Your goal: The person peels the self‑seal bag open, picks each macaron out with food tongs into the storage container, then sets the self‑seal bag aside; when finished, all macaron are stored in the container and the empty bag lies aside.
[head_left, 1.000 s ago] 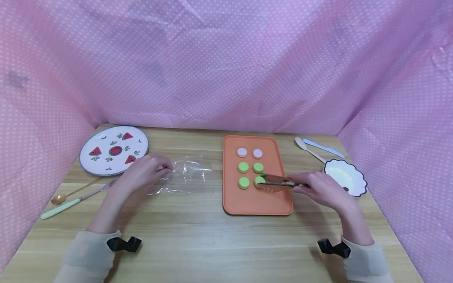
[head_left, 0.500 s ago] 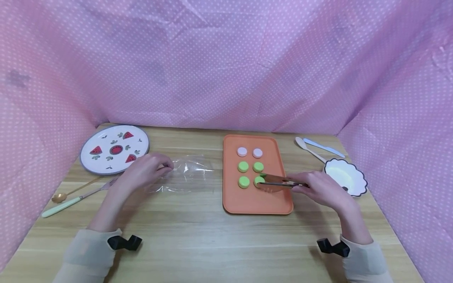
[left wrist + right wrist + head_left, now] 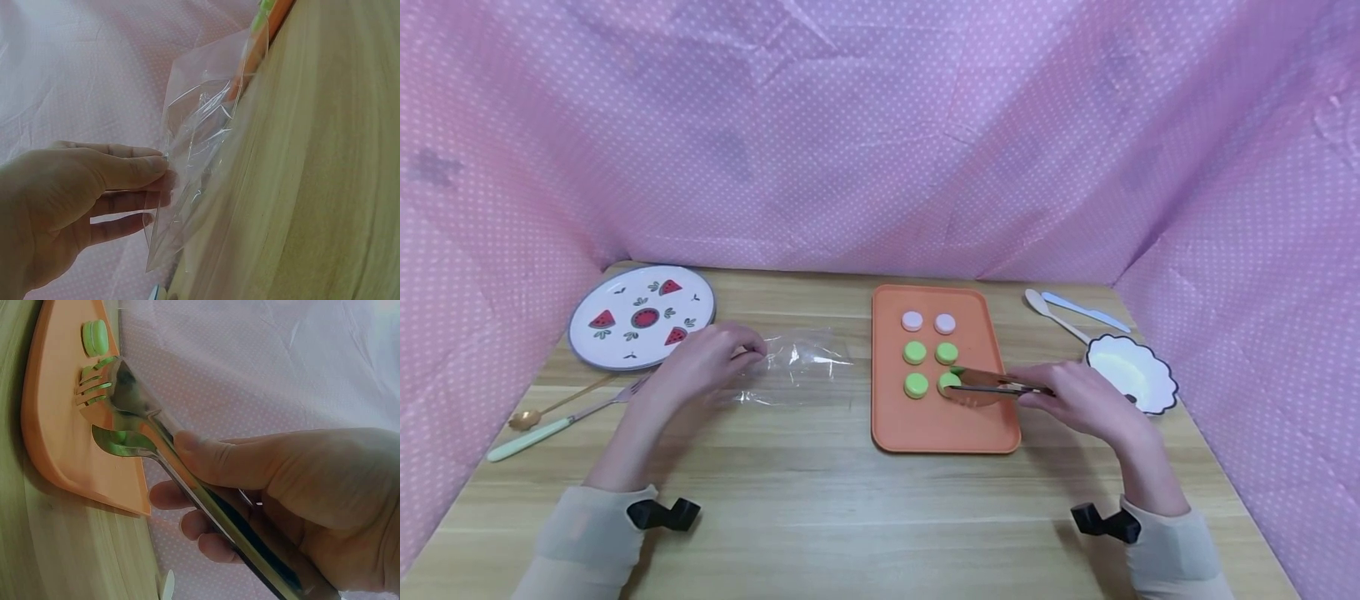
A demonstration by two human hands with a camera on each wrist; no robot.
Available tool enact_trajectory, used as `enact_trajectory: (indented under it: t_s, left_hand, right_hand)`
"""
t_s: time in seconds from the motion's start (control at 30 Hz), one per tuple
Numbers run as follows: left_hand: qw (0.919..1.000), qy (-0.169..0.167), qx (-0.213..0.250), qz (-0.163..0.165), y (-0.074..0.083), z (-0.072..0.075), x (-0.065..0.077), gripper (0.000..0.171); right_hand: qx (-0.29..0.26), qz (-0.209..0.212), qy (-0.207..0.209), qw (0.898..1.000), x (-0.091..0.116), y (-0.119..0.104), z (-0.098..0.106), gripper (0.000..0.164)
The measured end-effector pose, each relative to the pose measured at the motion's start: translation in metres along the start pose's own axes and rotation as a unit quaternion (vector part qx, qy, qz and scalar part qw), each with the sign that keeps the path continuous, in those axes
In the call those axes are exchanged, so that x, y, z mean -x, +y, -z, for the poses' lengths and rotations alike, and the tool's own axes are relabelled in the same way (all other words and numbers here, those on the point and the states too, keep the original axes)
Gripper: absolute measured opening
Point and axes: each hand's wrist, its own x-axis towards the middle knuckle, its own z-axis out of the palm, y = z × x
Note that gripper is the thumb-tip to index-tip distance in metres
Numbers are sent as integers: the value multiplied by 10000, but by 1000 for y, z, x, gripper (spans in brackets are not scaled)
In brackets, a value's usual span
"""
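Observation:
My left hand (image 3: 711, 360) pinches the edge of a clear plastic bag (image 3: 805, 367) between thumb and fingers, left of the tray. The left wrist view shows the bag (image 3: 203, 134) standing out from the fingertips, partly unfolded. My right hand (image 3: 1078, 400) grips shiny metal food tongs (image 3: 128, 390), one side fork-shaped and the other spoon-shaped. Their two ends are at the nearest right green macaron (image 3: 950, 381), partly covering it. Several green macarons (image 3: 914, 353) and two pale pink ones (image 3: 912, 322) sit in rows on the orange tray (image 3: 947, 433).
An oval watermelon-patterned plate (image 3: 625, 340) lies at the back left. Beside it are a gold spoon (image 3: 526, 419) and a green-handled fork (image 3: 531, 439). At the right stands a scalloped white bowl (image 3: 1133, 375), near a pale spoon (image 3: 1037, 302) and a blue knife (image 3: 1086, 312).

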Motion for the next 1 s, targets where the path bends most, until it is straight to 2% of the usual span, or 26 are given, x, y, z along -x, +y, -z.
enact_trajectory:
  t_s: [0.37, 0.6, 0.77, 0.83, 1.0]
  left_hand:
    - [9999, 106, 45, -18, -1, 2, 2, 7]
    - [9999, 69, 48, 70, 0, 4, 3, 8]
    - [9999, 7, 89, 132, 2, 4, 2, 9]
    - [9999, 22, 77, 130, 2, 4, 0, 9]
    - [9997, 217, -49, 96, 1, 3, 2, 10]
  right_hand:
    - [23, -175, -169, 9997, 1, -6, 6, 35]
    - [-40, -272, 77, 9996, 5, -3, 14, 32]
    - [-516, -797, 306, 9950, 5, 5, 13, 32]
    - [-737, -1109, 454, 9901, 4, 10, 10, 35]
    - [-854, -1718, 890, 9774, -6, 28, -5, 44]
